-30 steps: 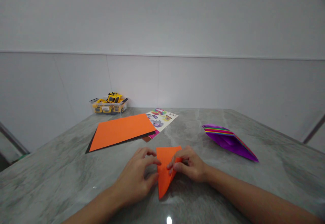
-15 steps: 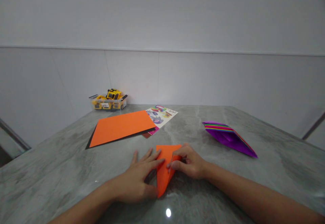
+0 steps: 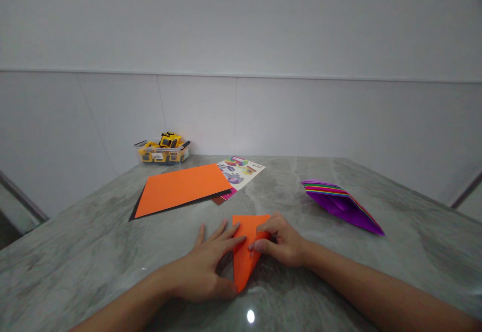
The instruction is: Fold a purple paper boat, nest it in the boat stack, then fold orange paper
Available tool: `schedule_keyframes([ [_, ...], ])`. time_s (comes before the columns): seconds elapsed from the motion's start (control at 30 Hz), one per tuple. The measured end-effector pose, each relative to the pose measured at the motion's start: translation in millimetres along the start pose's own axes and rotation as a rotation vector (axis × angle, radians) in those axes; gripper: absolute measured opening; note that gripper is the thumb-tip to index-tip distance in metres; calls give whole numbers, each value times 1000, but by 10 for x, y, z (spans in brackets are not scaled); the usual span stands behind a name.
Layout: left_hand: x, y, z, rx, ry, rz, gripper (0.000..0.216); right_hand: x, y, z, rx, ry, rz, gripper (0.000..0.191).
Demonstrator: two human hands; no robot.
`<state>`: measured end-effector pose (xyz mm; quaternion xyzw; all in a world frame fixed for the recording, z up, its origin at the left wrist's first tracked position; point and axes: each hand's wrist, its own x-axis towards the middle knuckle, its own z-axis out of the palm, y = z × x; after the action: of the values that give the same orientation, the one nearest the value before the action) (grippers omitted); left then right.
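A small folded piece of orange paper (image 3: 244, 256) lies at the front middle of the table, narrowing to a point toward me. My left hand (image 3: 209, 261) is spread flat, its fingertips on the paper's left side and its thumb by the lower tip. On the right side, my right hand (image 3: 280, 241) pinches the paper's edge between thumb and fingers, and that edge is lifted and curled inward. Part of the right edge is hidden behind my right fingers.
Larger orange sheets (image 3: 184, 191) with black beneath lie back left, partly over a printed picture sheet (image 3: 241, 170). Behind them stands a clear plastic box (image 3: 161, 156) of yellow toy vehicles. A layered, folded purple paper piece (image 3: 344, 209) rests at right. A pale wall closes off the back.
Both hands keep nearly the same hold on the orange paper. The whole view has shifted very slightly, with everything a little further right.
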<state>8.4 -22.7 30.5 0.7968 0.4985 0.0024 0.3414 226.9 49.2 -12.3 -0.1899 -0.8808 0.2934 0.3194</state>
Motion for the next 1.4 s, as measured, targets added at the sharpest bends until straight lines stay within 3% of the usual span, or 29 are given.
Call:
schedule_keyframes([
  [1.4,-18,13,-41,-29,-9,8,92,5,-46,14,7,-40,-2,44],
])
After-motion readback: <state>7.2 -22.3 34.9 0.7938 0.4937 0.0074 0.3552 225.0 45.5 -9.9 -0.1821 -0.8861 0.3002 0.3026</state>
